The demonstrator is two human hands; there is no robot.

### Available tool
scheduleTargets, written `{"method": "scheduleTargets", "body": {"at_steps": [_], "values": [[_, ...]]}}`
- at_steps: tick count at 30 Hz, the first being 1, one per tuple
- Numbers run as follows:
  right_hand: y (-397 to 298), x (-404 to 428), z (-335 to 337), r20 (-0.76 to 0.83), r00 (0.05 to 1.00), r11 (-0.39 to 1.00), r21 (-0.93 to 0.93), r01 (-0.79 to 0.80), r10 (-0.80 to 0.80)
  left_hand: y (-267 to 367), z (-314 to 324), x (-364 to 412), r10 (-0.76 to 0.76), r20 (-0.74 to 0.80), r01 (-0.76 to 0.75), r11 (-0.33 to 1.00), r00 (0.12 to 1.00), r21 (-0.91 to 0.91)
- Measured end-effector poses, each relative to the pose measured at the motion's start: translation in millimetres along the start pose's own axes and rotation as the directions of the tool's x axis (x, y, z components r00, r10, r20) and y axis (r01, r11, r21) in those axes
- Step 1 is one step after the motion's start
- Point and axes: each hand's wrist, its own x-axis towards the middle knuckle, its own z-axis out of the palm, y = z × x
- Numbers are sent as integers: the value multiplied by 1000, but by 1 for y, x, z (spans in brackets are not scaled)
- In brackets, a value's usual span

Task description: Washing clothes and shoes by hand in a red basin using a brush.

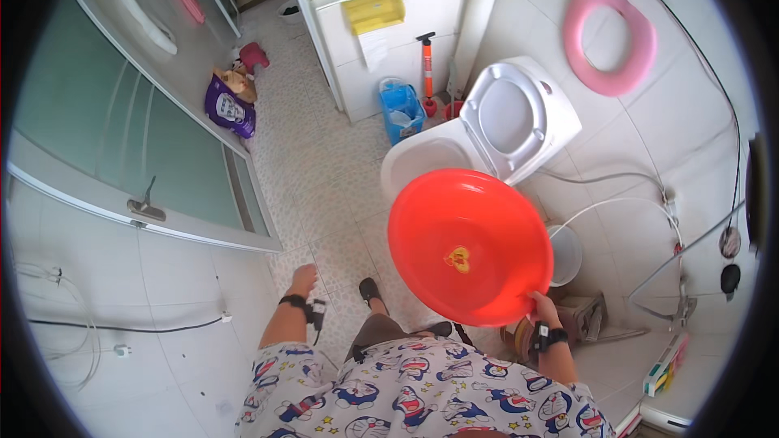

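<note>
My right hand (pixel 543 307) grips the rim of a round red plastic basin (pixel 468 219), with the thumb on the inner side. The basin is tilted so its inside faces me, and a yellow heart-shaped mark shows on its bottom. It hangs in front of the toilet bowl (pixel 420 161) and covers part of it. Over the floor at my left side, my left hand (pixel 303 281) is held out with nothing visible in it. Both wrists wear black straps with small devices.
The toilet seat (pixel 506 115) stands raised. Beyond are a blue bin (pixel 401 111) and an orange-handled plunger (pixel 427 67). A whitish bucket (pixel 566 255) is partly behind the basin. A frosted glass door (pixel 152 134) stands at left, with a purple bag (pixel 230 108) past it.
</note>
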Motion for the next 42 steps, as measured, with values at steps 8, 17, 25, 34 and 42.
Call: {"method": "scheduleTargets", "body": {"at_steps": [8,17,25,34,42], "values": [[-58,56,148,112,990,980,-191,-62,85,-53,-115,6,-253,-92,229,949,963,-219],[-68,75,220,457,824,750,400,-527,335,28,-104,-24,-173,-78,176,984,982,37],[-95,82,234,811,546,481,401,-780,209,49,-67,-97,-188,-183,197,980,965,33],[-95,81,223,775,575,440,434,-786,262,91,-63,-191,-168,-381,246,954,909,168],[-89,94,226,780,555,366,445,-817,290,103,-95,-219,-124,-451,317,868,884,383]]}}
